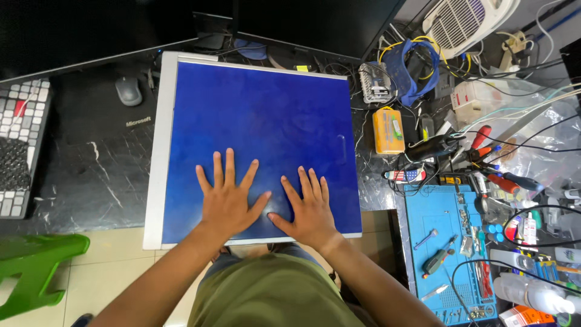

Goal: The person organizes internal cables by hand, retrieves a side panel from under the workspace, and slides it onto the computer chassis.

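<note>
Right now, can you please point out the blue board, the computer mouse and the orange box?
blue board (260, 109), head view, on the bare blue surface above the hands.
computer mouse (128, 91), head view, on the middle of its grey back.
orange box (387, 131), head view, on the middle of its top face.

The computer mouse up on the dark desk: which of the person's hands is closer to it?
Left. The left hand lies flat on the blue mat, below and right of the mouse. The right hand rests beside it, farther right.
</note>
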